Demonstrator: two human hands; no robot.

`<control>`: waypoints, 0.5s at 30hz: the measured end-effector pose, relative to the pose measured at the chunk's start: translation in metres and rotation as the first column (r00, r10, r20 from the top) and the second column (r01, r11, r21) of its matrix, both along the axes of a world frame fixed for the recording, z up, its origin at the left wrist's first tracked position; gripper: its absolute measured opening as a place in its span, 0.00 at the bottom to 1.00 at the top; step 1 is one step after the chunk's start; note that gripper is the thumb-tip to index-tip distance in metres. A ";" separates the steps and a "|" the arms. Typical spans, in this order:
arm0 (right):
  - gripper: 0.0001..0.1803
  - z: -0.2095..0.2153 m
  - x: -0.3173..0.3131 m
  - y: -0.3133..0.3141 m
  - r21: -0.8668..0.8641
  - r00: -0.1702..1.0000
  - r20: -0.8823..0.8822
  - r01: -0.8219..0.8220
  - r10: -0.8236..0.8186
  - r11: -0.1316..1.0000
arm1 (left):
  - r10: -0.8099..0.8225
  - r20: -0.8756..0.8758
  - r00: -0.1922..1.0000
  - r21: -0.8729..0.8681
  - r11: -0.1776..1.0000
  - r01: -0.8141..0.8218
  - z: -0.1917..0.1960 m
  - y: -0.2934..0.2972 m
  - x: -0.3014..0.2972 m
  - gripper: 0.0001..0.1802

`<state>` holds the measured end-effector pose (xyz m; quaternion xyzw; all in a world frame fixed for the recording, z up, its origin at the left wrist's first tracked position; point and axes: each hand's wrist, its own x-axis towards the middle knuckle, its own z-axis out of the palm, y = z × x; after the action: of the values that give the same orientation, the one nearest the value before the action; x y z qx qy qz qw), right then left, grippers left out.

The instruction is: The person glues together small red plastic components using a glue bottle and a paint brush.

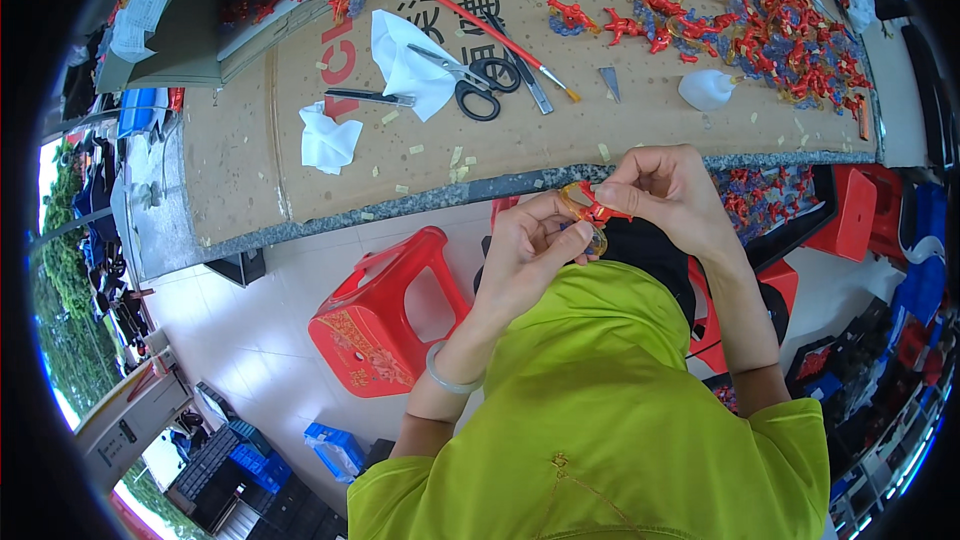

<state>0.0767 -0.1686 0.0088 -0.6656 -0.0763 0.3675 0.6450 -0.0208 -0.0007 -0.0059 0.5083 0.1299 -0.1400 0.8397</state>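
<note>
Head view shows the left hand (525, 245) and right hand (665, 190) both pinched shut on a small red figure (588, 208), held between them just off the cardboard-covered table (240, 170), where scissors (478, 85), white cloths (405, 55) and a heap of red figures (770, 20) lie, a red stool (385, 315) below.

Single head-worn fisheye, looking steeply down, hands (600, 220) close, workbench (250, 170) beyond.
</note>
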 end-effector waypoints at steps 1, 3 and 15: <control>0.09 0.000 0.000 -0.001 0.002 1.000 0.001 0.000 0.000 1.000 | 0.000 0.005 1.000 -0.014 1.000 0.000 0.001 0.000 0.000 0.04; 0.09 -0.001 -0.001 -0.001 0.013 0.998 0.058 0.007 -0.008 1.000 | 0.002 0.013 1.000 -0.030 1.000 -0.002 0.002 0.002 0.001 0.05; 0.07 0.012 -0.003 0.000 -0.070 0.992 0.122 -0.020 0.029 0.997 | 0.056 0.007 0.998 0.107 0.993 -0.056 0.000 -0.002 0.002 0.03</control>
<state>0.0735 -0.1688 0.0206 -0.7078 -0.1116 0.3360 0.6114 -0.0191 -0.0028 -0.0055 0.5489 0.1496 -0.1080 0.8153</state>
